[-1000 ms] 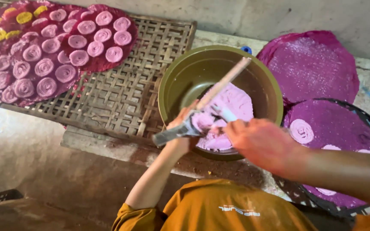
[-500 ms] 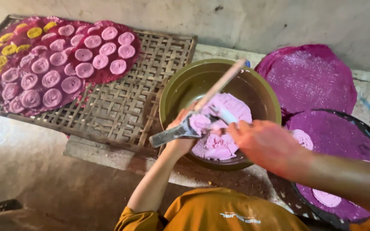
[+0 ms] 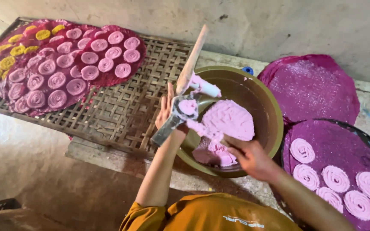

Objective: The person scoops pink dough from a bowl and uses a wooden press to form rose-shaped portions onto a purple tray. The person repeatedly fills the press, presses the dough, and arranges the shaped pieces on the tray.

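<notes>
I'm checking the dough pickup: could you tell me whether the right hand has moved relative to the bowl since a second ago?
Yes. The right hand has gone from above the bowl's near rim down into the bowl, onto the pink dough.

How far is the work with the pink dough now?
Done: pink spirals cover the woven rack, five more on the round tray. In hand: left hand holds the metal press; right hand scoops dough from the bowl. Left: much dough.
</notes>
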